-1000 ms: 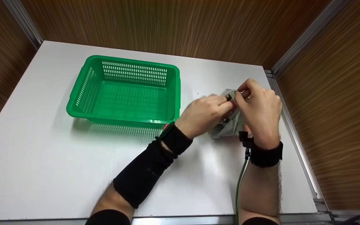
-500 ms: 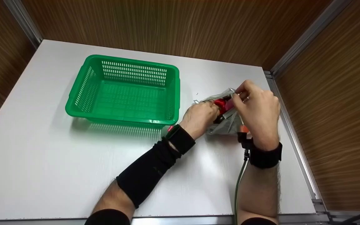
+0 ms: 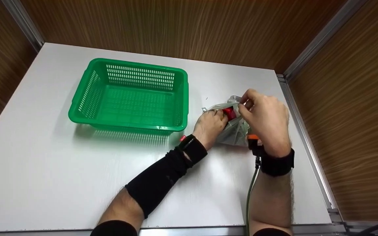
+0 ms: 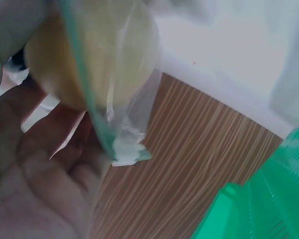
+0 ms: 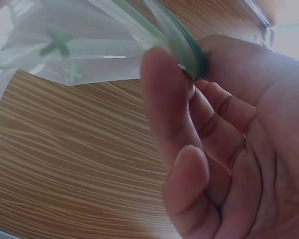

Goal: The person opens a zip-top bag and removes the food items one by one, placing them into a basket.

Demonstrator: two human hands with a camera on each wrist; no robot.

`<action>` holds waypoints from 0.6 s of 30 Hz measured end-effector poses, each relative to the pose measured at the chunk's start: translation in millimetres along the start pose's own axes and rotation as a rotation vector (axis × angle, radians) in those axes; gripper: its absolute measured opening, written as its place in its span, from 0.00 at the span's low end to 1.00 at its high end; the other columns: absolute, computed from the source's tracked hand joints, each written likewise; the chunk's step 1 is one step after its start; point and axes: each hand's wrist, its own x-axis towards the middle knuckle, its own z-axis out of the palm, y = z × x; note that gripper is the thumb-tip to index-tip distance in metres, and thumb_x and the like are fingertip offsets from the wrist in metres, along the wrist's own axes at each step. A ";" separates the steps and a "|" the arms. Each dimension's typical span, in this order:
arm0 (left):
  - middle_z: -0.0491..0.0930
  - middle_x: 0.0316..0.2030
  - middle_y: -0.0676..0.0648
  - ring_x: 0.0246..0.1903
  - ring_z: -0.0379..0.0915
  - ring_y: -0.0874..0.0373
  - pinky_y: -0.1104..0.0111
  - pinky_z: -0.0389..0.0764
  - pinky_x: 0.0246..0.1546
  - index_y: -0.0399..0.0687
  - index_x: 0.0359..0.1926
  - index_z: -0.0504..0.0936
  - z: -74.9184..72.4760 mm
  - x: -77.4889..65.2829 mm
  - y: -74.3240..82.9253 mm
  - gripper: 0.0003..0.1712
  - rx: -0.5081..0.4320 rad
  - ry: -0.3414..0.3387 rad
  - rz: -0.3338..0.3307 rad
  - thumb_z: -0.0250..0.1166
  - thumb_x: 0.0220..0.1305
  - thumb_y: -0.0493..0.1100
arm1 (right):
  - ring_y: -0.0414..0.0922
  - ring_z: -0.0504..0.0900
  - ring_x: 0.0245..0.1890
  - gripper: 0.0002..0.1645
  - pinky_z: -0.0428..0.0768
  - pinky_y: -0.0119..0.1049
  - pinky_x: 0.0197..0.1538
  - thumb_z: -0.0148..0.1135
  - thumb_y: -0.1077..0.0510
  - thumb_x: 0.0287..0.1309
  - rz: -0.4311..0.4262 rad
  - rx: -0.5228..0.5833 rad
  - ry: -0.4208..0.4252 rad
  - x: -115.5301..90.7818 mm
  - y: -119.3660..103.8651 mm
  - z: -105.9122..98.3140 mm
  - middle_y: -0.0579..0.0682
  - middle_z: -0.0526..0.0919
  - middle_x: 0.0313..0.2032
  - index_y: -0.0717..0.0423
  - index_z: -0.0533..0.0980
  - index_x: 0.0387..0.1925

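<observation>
A clear zip bag (image 3: 235, 134) with green marks stands at the right of the table, holding several things. My right hand (image 3: 263, 114) pinches its rim; in the right wrist view thumb and forefinger meet on the green zip strip (image 5: 192, 62). My left hand (image 3: 210, 126) is at the bag's mouth with curled fingers. In the left wrist view a round yellowish object (image 4: 55, 59) lies between its thumb and fingers, partly behind the plastic; its kind is unclear. A shiny red object (image 3: 230, 113) shows in the mouth, just beyond the left fingertips. Other contents are hidden.
A green plastic basket (image 3: 185, 98) with slotted sides stands left of the bag on the white table (image 3: 77, 180). Wood-patterned panels (image 3: 340, 114) rise behind and at both sides. A green cable (image 3: 249, 193) runs along the right forearm.
My left hand has drawn back to the left and slightly down, baring the red object in the bag's mouth. The right hand has shifted a little left, still pinching the rim.
</observation>
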 end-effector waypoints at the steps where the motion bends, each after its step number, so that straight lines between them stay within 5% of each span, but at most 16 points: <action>1: 0.91 0.59 0.54 0.56 0.89 0.59 0.68 0.92 0.53 0.58 0.67 0.89 0.3 0.1 -0.7 0.18 0.004 0.028 0.004 0.66 0.83 0.43 | 0.56 0.90 0.27 0.05 0.71 0.43 0.28 0.72 0.58 0.76 -0.001 0.004 0.006 0.0 0.1 -0.2 0.53 0.98 0.36 0.53 0.91 0.45; 5: 0.93 0.52 0.55 0.47 0.91 0.59 0.68 0.93 0.44 0.59 0.55 0.93 -0.8 0.0 -3.8 0.11 0.005 0.193 -0.005 0.68 0.82 0.41 | 0.58 0.93 0.30 0.05 0.78 0.53 0.31 0.70 0.58 0.75 0.013 0.012 0.041 0.3 3.0 -0.7 0.54 0.98 0.37 0.53 0.90 0.44; 9: 0.95 0.54 0.53 0.48 0.91 0.57 0.66 0.94 0.45 0.59 0.55 0.94 -11.7 -2.5 -11.3 0.10 -0.091 0.325 0.002 0.71 0.81 0.41 | 0.61 0.95 0.34 0.06 0.82 0.62 0.37 0.69 0.57 0.76 0.053 0.009 0.072 2.0 6.5 -2.3 0.54 0.99 0.38 0.52 0.90 0.45; 18: 0.87 0.73 0.45 0.69 0.86 0.47 0.52 0.94 0.65 0.53 0.76 0.85 -68.8 -20.0 -46.7 0.37 -0.452 0.261 0.102 0.85 0.71 0.55 | 0.62 0.95 0.36 0.07 0.81 0.58 0.37 0.70 0.56 0.78 0.095 0.028 0.084 6.1 11.6 -1.9 0.54 0.99 0.40 0.53 0.89 0.47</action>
